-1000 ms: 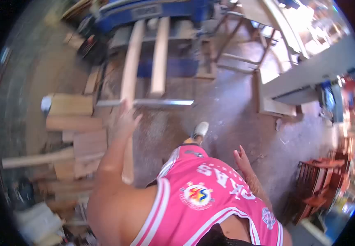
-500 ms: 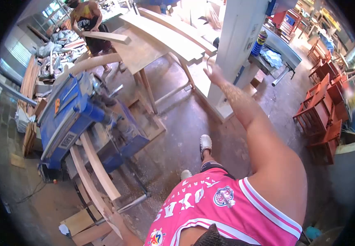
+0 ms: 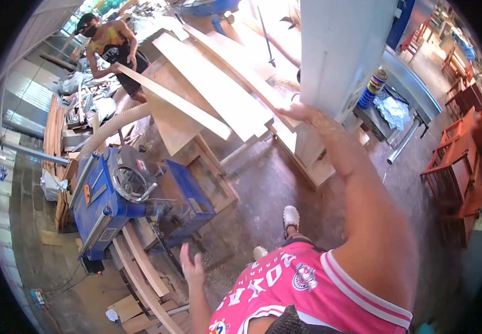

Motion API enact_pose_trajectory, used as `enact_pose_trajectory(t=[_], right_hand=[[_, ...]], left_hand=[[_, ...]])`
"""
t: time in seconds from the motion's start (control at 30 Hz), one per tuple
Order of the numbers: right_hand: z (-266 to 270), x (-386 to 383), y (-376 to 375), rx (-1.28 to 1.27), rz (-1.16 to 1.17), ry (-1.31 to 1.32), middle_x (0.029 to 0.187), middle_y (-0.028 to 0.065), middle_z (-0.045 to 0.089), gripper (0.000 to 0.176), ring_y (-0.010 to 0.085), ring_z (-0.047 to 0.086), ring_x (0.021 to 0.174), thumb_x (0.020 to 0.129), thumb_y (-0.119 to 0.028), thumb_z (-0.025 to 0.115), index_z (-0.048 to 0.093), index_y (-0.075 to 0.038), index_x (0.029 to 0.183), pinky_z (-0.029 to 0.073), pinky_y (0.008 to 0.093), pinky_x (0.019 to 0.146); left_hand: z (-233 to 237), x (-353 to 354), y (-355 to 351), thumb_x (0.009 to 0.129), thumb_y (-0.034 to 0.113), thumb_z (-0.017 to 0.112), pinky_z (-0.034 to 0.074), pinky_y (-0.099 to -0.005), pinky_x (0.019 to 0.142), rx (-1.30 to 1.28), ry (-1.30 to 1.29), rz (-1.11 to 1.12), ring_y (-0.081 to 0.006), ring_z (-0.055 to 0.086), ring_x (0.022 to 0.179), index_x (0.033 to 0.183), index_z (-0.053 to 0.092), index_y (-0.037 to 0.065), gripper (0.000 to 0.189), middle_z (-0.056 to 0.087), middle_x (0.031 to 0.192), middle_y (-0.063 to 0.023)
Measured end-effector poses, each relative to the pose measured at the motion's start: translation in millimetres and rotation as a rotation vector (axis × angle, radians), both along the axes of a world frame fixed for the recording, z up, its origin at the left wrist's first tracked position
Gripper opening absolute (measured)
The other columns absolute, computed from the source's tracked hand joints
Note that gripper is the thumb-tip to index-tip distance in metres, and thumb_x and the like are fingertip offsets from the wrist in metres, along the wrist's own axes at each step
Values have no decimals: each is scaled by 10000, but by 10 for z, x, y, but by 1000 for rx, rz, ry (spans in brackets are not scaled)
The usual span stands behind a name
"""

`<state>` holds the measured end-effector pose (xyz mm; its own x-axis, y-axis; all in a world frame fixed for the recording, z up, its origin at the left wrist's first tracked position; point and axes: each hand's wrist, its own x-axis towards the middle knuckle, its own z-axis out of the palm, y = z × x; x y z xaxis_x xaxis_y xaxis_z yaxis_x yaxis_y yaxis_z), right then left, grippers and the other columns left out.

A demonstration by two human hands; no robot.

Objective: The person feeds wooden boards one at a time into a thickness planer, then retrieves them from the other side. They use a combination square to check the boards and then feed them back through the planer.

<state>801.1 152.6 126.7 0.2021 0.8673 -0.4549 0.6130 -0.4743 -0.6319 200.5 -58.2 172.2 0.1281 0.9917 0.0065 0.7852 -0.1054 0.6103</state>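
My right hand (image 3: 301,113) is stretched out to the near end of a long pale plank (image 3: 235,72), one of a stack lying on a wooden workbench (image 3: 207,167); its fingers are extended and touch or almost touch the plank's end. Lower down, my left hand (image 3: 192,268) hangs open and holds nothing, just right of two curved wooden strips (image 3: 140,261) that stick out of a blue planing machine (image 3: 124,195). I wear a pink jersey (image 3: 302,289).
Another person (image 3: 110,47) at the far end of the bench holds a plank (image 3: 174,103). A white pillar (image 3: 341,55) stands beside my right hand, with a spray can (image 3: 373,89) behind it. Red chairs (image 3: 458,161) are stacked at right. Offcuts (image 3: 135,317) lie on the floor.
My view has turned from the floor and machine outfeed up to the workbench. My left hand has let go of the curved strip, and my right arm has reached out to the plank stack.
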Motion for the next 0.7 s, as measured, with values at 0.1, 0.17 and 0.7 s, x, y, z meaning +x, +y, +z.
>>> enact_pose_trajectory(t=[0.1,0.17,0.7], right_hand=[[-46,118,-998,75,71,171,1246,242,577,735,315,544,1165,937,-597,439,521,46,1283,419,392,986],[81,34,-1859,117,-14,122,1183,218,619,681,287,576,1113,955,-600,386,562,-14,1253,434,381,964],[1573,-2791,-6713,-267,-581,104,1006,149,672,590,180,607,942,946,-509,472,596,18,1180,476,338,841]], left_hand=[[-217,602,558,913,232,571,317,-398,1088,-113,-146,-180,-325,435,1297,1342,461,7,497,475,1369,-203],[-394,1097,878,927,243,561,361,-381,1060,-183,-252,-356,-290,496,1248,1339,467,3,485,519,1325,-186],[-702,3946,777,956,355,559,377,-395,1068,-1253,-1389,-411,-250,522,1169,1262,464,-7,483,566,1214,-121]])
